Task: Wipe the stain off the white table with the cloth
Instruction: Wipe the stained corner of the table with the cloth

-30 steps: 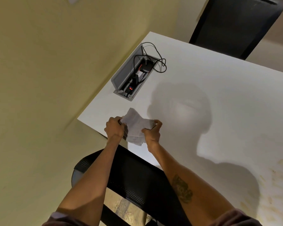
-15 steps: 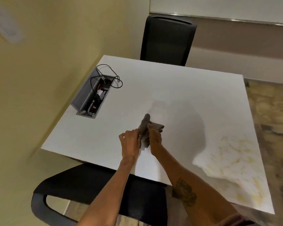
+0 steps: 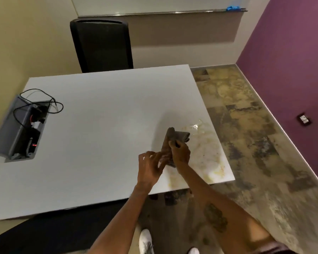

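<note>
The white table carries a wide yellowish stain over its near right corner, with a wet glint at the stain's far end. A folded grey cloth is held just above the table at the stain's left edge. My right hand grips the cloth's near part. Just to the left, my left hand hovers with fingers spread, its fingertips at the cloth's lower end; whether they touch it is unclear.
An open grey cable box with black wires sits in the table's left edge. A black chair stands behind the table, another dark chair at the near side. Purple wall on the right, mottled floor between.
The view has swung right. Both hands carried the cloth rightward across the table to the stain's edge. My left hand has loosened from the cloth and spread its fingers.
</note>
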Action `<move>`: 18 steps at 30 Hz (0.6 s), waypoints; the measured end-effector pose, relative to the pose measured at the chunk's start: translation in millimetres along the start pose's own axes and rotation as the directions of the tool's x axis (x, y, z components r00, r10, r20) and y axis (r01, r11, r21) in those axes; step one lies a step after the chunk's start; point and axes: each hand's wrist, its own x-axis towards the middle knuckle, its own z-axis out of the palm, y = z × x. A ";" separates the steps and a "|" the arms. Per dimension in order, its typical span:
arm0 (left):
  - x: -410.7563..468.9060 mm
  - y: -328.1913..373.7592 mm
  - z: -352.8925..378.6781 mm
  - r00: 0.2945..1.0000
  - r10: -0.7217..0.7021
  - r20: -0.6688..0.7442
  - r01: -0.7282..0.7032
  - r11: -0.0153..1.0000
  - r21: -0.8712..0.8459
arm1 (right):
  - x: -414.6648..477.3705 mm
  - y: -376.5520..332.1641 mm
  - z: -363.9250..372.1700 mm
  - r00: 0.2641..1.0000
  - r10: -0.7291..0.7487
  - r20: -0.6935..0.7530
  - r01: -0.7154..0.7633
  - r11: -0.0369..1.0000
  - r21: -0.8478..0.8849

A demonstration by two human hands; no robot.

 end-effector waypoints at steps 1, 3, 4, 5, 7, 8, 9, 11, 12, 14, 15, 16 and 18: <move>0.4 9.0 6.2 0.998 -0.034 0.050 0.033 0.999 0.022 | 6.3 8.0 -19.3 1.000 -0.011 -0.028 0.011 1.000 -0.010; 1.3 21.4 17.4 0.990 -0.085 0.110 0.076 0.994 0.084 | 20.1 25.4 -58.0 0.996 -0.021 -0.088 0.016 0.998 -0.060; 0.4 24.6 22.3 0.988 -0.098 0.123 0.084 0.990 0.113 | 27.1 34.5 -77.1 0.992 -0.021 -0.121 0.010 0.995 -0.097; -1.1 26.3 26.5 0.984 -0.117 0.137 0.098 0.986 0.134 | 33.8 43.9 -95.7 0.988 -0.022 -0.152 0.000 0.989 -0.145; -4.8 24.8 31.6 0.973 -0.172 0.154 0.152 0.979 0.136 | 42.9 61.6 -129.7 0.979 -0.032 -0.203 -0.024 0.964 -0.266; -7.1 23.2 34.7 0.969 -0.195 0.154 0.176 0.976 0.130 | 45.9 70.7 -145.8 0.974 -0.045 -0.221 -0.034 0.940 -0.340; -9.6 20.9 37.5 0.964 -0.217 0.151 0.199 0.971 0.131 | 47.8 79.2 -160.0 0.971 -0.068 -0.229 -0.036 0.906 -0.421; -13.1 14.3 42.2 0.951 -0.272 0.150 0.251 0.957 0.148 | 50.2 94.7 -182.2 0.965 -0.133 -0.224 -0.019 0.822 -0.569; -14.3 9.7 44.7 0.941 -0.300 0.156 0.275 0.947 0.163 | 51.0 101.7 -190.2 0.963 -0.160 -0.216 -0.007 0.790 -0.613; -15.7 -2.0 48.7 0.921 -0.347 0.175 0.314 0.930 0.193 | 51.5 114.2 -199.1 0.962 -0.191 -0.193 0.024 0.768 -0.640; -15.5 -8.0 50.4 0.915 -0.363 0.176 0.327 0.923 0.203 | 51.1 119.9 -200.4 0.964 -0.186 -0.190 0.026 0.778 -0.628; -14.9 -13.8 52.0 0.910 -0.377 0.174 0.339 0.916 0.212 | 50.5 125.7 -199.9 0.965 -0.170 -0.199 0.013 0.792 -0.611; -12.9 -24.2 55.8 0.899 -0.403 0.171 0.357 0.901 0.246 | 50.2 136.7 -193.2 0.964 -0.134 -0.229 -0.028 0.806 -0.591</move>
